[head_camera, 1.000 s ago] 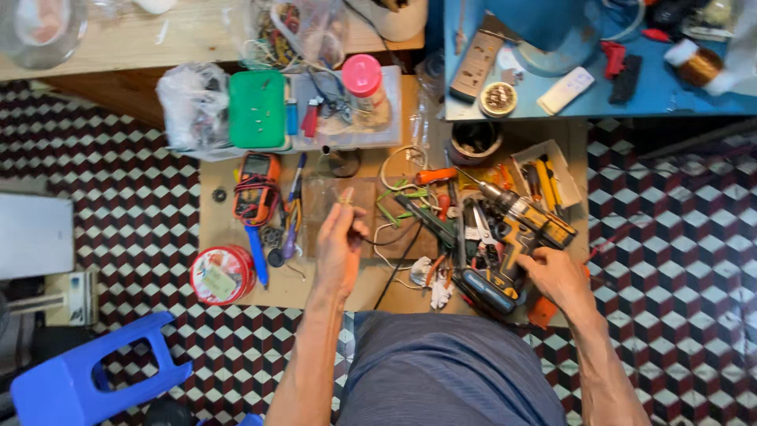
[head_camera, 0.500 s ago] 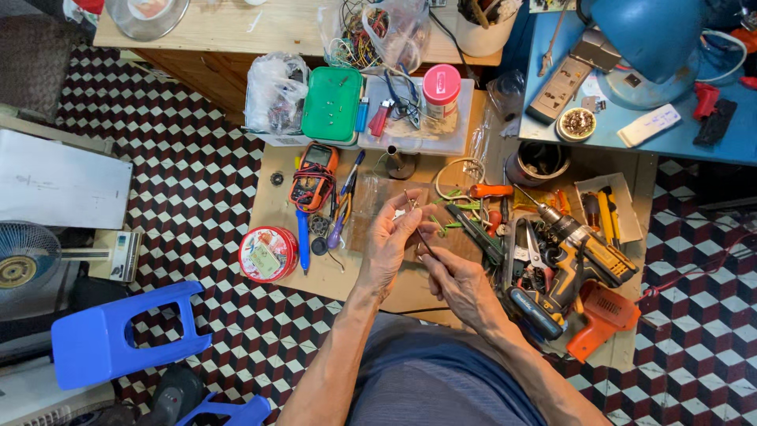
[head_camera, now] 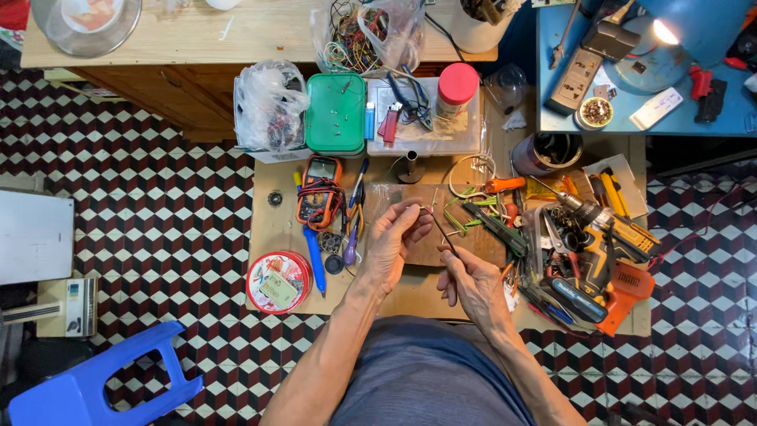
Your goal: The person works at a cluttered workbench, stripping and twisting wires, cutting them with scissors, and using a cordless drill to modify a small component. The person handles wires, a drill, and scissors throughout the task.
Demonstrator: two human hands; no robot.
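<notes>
I keep my left hand (head_camera: pixel 392 241) and right hand (head_camera: pixel 471 280) pinching the thin wire (head_camera: pixel 441 229) taut, multimeter (head_camera: pixel 319 192) at nine o'clock.

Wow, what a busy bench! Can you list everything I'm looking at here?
wire: one, thin and dark, held between both hands
multimeter: one, orange and black, left of the hands
round tin: one, red, near left corner of the low table
green box: one, far edge of the table
clear box: one, right of the green box
jar: one, pink lid, on the clear box
drill: one, yellow and black, right of the hands
pens: several, blue, beside the multimeter
lamp: one, blue, lit, on the blue table
stool: one, blue plastic, on the floor at lower left
floor: red, white and black tiles
left hand: pinching the wire's upper end
right hand: pinching its lower end
</notes>
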